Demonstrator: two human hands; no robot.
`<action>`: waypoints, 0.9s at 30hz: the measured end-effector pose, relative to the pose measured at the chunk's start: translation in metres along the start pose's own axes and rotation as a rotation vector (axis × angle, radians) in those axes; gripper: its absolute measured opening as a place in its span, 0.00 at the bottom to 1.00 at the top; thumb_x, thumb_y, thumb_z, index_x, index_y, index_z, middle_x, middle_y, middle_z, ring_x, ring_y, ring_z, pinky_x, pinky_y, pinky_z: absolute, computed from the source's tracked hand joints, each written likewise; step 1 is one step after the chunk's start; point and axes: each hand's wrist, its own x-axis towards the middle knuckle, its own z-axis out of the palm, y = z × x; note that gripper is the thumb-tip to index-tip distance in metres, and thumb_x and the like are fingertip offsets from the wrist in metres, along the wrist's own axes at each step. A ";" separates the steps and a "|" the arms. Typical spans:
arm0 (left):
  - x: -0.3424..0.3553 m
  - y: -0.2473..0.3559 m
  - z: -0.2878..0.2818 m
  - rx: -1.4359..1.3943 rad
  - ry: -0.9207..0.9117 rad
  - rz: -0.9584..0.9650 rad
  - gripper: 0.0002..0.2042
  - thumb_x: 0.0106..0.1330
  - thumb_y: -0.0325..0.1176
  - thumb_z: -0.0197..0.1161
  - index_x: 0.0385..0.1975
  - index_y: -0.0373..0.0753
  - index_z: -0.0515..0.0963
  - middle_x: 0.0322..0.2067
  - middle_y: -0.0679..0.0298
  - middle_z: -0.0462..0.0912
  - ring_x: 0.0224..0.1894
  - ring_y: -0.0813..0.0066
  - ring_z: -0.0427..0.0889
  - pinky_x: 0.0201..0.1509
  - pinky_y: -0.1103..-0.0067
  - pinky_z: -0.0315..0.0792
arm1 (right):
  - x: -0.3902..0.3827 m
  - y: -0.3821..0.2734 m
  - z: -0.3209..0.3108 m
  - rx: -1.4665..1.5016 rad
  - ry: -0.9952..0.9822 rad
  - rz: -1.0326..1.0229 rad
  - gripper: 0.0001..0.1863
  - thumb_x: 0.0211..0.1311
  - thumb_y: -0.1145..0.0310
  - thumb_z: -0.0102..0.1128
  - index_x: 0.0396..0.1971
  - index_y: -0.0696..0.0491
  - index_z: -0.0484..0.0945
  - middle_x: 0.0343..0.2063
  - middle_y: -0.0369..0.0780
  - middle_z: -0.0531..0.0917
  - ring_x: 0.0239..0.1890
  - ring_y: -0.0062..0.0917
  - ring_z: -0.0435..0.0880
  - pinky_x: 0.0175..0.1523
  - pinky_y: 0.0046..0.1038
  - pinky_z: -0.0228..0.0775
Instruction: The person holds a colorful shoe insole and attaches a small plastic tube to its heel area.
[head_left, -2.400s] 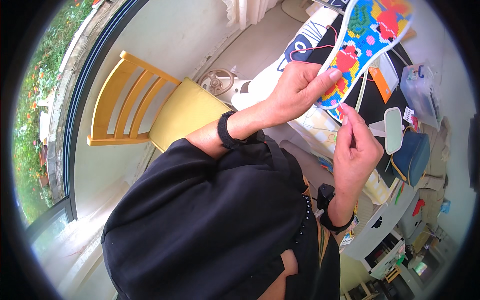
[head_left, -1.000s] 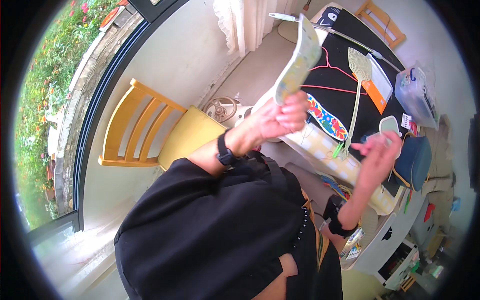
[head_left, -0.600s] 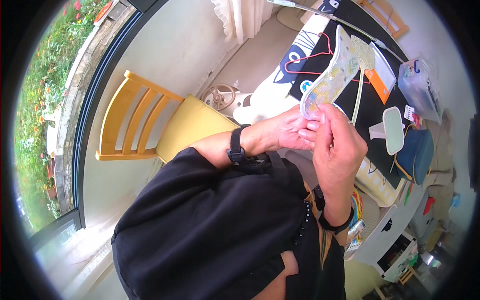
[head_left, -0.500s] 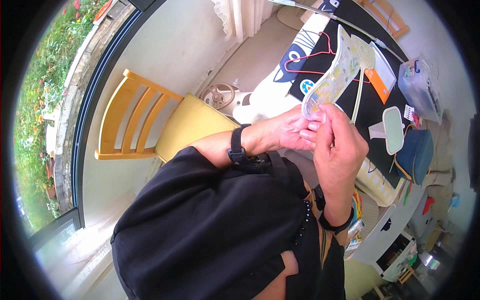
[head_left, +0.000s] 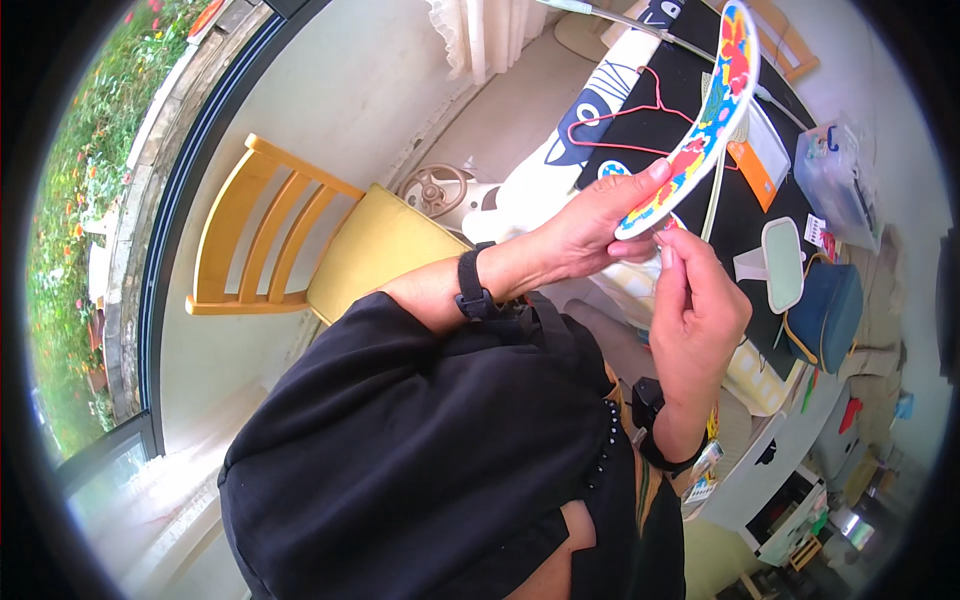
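A thin, curved insole (head_left: 708, 137) with a white rim and a bright red, yellow and blue pattern stands tilted in front of me, patterned face toward me. My left hand (head_left: 585, 228) holds its lower end, thumb on the patterned face and fingers behind. Just below that end, my right hand (head_left: 705, 310) is closed in a pinch of thumb and forefinger. Whatever sits between those fingertips is too small to make out. Behind the insole, a red clothes hanger (head_left: 625, 145) lies on the black tabletop (head_left: 628, 118).
Right of the insole are an orange card (head_left: 752, 177), a white-framed mirror (head_left: 784, 265), a blue case (head_left: 830, 312) and a clear plastic box (head_left: 838, 180). A wooden chair with a yellow seat (head_left: 375, 255) stands at the left. A metal pole (head_left: 640, 28) crosses the far side.
The insole has turned over from its pale back to its bright patterned face and stands more upright. My left thumb has moved onto it. My right hand has shifted slightly right and down.
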 end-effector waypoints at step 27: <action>-0.010 0.080 -0.065 0.805 0.678 0.630 0.20 0.63 0.49 0.54 0.24 0.34 0.74 0.17 0.66 0.76 0.15 0.84 0.70 0.17 0.87 0.62 | -0.029 0.063 -0.157 1.153 0.601 0.302 0.06 0.58 0.80 0.43 0.34 0.61 0.59 0.16 0.36 0.60 0.19 0.19 0.60 0.28 0.24 0.73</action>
